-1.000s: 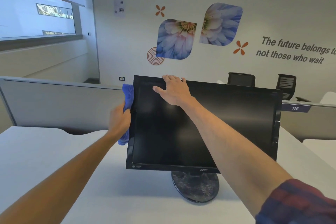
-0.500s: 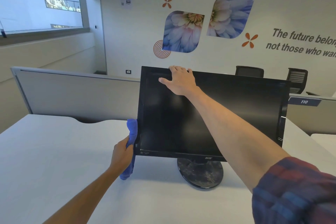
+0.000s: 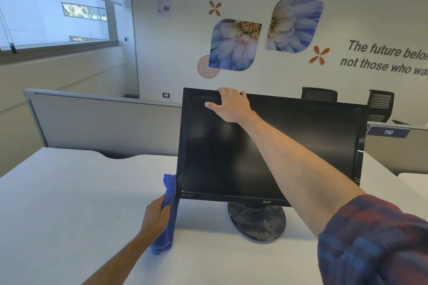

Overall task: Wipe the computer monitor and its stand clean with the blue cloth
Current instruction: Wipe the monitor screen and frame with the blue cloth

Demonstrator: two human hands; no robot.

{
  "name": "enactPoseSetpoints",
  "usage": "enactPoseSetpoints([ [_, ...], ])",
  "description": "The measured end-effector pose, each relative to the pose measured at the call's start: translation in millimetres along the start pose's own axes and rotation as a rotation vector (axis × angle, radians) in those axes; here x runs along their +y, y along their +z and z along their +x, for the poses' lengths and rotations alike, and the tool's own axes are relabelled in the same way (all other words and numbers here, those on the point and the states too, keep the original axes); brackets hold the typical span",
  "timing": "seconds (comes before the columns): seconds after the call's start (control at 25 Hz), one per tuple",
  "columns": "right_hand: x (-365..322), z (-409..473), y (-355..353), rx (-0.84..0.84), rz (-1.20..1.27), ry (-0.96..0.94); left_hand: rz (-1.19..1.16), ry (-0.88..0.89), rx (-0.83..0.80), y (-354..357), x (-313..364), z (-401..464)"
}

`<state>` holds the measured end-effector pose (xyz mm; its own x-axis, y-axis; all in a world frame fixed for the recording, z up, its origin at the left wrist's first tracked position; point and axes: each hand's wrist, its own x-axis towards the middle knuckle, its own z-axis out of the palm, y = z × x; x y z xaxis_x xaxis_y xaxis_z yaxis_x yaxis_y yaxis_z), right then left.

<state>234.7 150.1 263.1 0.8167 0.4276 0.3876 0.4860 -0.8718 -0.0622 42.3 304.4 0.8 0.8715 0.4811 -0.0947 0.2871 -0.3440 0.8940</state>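
Now wiping the monitor's lower-left edge.
Nearest, the left hand (image 3: 155,217) clutches the blue cloth (image 3: 167,213) against the monitor (image 3: 231,152), which stands on the tabletop (image 3: 69,192); its grimy stand (image 3: 257,222) looks unwiped. Pushing sideways could swivel the screen. Farther off, the right hand (image 3: 231,105) hooks over the top bezel.

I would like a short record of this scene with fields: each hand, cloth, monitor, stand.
left hand: grips the blue cloth
right hand: holds the monitor's top edge
blue cloth: against the monitor's lower left corner
monitor: black, screen dark, on a white desk
stand: round black base, visibly smudged
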Motion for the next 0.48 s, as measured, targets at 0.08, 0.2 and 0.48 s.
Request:
enactPoseSetpoints([
  [0.08,3,-2,-5,-0.021,-0.006,-0.004,-0.045,-0.049,-0.038,-5,2,-2],
  [0.2,5,-17,-7,-0.051,0.012,0.002,-0.183,-0.176,-0.025,-4,4,-17],
  [0.48,-15,-169,41,0.129,0.45,-0.023,-0.425,-0.352,0.123,7,-2,-68],
])
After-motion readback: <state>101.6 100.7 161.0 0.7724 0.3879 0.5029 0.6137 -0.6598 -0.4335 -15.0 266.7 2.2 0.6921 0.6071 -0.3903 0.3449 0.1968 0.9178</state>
